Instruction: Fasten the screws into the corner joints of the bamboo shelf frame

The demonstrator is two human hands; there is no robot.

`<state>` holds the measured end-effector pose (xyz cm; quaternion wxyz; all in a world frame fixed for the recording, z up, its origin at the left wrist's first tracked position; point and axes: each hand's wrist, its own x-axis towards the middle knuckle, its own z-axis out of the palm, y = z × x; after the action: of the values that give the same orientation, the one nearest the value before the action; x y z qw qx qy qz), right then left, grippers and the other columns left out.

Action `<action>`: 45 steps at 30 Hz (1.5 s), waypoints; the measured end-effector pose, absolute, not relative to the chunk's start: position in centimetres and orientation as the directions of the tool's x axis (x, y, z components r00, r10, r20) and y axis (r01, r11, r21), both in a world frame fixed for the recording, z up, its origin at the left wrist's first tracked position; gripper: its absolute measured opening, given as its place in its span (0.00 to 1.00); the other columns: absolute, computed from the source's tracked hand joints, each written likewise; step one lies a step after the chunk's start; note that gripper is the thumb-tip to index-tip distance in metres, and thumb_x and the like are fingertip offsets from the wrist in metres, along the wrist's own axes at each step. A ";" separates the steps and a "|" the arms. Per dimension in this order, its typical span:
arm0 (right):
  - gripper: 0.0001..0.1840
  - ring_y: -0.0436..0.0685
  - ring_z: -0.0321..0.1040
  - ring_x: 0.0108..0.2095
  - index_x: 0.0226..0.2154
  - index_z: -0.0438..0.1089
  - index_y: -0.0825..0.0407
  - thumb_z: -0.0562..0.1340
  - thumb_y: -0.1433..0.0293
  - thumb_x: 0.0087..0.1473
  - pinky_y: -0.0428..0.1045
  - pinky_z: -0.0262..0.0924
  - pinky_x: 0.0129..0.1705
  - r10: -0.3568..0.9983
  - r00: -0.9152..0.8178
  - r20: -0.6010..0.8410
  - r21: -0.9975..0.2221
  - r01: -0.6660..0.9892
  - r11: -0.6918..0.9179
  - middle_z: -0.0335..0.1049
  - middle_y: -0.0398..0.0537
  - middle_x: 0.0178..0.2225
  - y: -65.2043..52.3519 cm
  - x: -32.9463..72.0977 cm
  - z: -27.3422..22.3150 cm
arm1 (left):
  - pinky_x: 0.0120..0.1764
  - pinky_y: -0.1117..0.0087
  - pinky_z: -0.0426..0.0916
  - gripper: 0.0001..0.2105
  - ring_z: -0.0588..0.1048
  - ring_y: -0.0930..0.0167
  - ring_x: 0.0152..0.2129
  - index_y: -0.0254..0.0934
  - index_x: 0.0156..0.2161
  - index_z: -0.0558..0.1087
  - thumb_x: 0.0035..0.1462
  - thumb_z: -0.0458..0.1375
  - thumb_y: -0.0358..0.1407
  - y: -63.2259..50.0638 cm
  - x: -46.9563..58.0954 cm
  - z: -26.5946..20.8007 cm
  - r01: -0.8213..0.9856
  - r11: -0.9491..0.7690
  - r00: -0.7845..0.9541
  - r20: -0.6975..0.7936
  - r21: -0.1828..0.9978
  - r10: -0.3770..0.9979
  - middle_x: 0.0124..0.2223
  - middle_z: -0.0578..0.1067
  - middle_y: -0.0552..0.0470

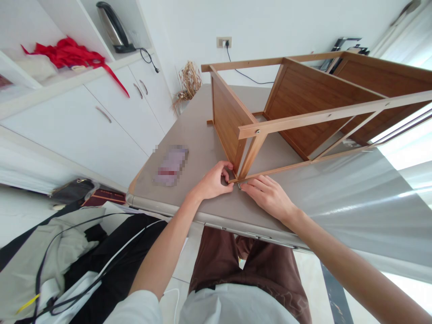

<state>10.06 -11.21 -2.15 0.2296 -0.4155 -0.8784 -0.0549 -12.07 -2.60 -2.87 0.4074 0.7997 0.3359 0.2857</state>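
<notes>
A wooden shelf unit (232,103) lies on its side on the table, its slatless panels standing upright. My left hand (216,180) curls its thumb and fingers round the end of the lower rail, at the unit's near corner. Just to the right of that corner, my right hand (268,194) pinches a small metal piece (239,185) against the rail's outer face. The piece is too small to tell whether it is a screw or a hex key. Above the hands, a dark round bolt head (258,131) sits in the end of the upper rail.
A grey-covered table (337,193) bears the unit and a blurred-out flat item (171,165) at left. Dried stalks (189,81) stand behind the table. White cabinets (91,117) hold a kettle (113,27) and red cloth (67,54). Clothes and cables (77,256) lie at lower left.
</notes>
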 end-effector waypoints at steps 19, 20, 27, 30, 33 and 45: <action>0.09 0.59 0.65 0.46 0.40 0.72 0.49 0.56 0.68 0.65 0.57 0.62 0.50 0.825 -0.399 0.400 -0.353 0.764 0.540 0.71 0.51 0.43 -11.5 10.7 -2.5 | 0.42 0.69 0.67 0.23 0.71 0.73 0.30 0.39 0.50 0.62 0.48 0.63 0.30 -2.7 -12.1 -2.6 0.307 -0.446 0.618 0.180 0.841 0.766 0.31 0.68 0.58; 0.10 0.59 0.65 0.46 0.40 0.71 0.49 0.55 0.68 0.66 0.57 0.62 0.50 0.829 -0.408 0.384 -0.360 0.760 0.541 0.71 0.51 0.43 -11.5 10.6 -2.5 | 0.42 0.70 0.67 0.23 0.71 0.73 0.30 0.39 0.50 0.62 0.48 0.62 0.30 -2.7 -12.1 -2.7 0.306 -0.445 0.619 0.180 0.841 0.765 0.31 0.68 0.58; 0.12 0.59 0.64 0.43 0.39 0.71 0.50 0.52 0.68 0.67 0.56 0.62 0.48 0.840 -0.424 0.340 -0.351 0.771 0.531 0.70 0.52 0.40 -11.2 10.3 -2.1 | 0.42 0.69 0.67 0.23 0.71 0.73 0.30 0.39 0.50 0.62 0.48 0.62 0.30 -2.6 -12.1 -2.9 0.294 -0.450 0.619 0.191 0.843 0.762 0.31 0.68 0.58; 0.12 0.59 0.64 0.42 0.39 0.70 0.49 0.52 0.68 0.67 0.56 0.62 0.47 0.843 -0.417 0.339 -0.354 0.774 0.525 0.70 0.52 0.40 -11.1 10.5 -2.2 | 0.42 0.69 0.67 0.23 0.71 0.73 0.30 0.39 0.50 0.62 0.48 0.63 0.31 -2.6 -12.1 -2.9 0.300 -0.448 0.623 0.183 0.842 0.760 0.31 0.68 0.58; 0.11 0.59 0.64 0.42 0.38 0.70 0.50 0.52 0.69 0.67 0.56 0.62 0.47 0.845 -0.414 0.338 -0.350 0.778 0.522 0.69 0.52 0.40 -11.2 10.6 -2.1 | 0.42 0.69 0.67 0.23 0.71 0.73 0.30 0.39 0.50 0.62 0.48 0.63 0.31 -2.6 -12.1 -2.9 0.306 -0.447 0.623 0.178 0.841 0.762 0.31 0.68 0.58; 0.11 0.59 0.60 0.40 0.41 0.69 0.51 0.51 0.71 0.67 0.55 0.62 0.47 0.823 -0.442 0.357 -0.260 0.799 0.542 0.65 0.52 0.37 -11.7 9.8 -2.4 | 0.42 0.69 0.67 0.24 0.71 0.72 0.30 0.39 0.50 0.62 0.47 0.63 0.31 -2.6 -12.1 -2.9 0.309 -0.443 0.607 0.184 0.842 0.773 0.31 0.69 0.58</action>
<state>9.79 -11.66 -2.45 0.2253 -0.4776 -0.8488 0.0262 -12.10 -2.64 -2.91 0.4050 0.7997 0.3384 0.2862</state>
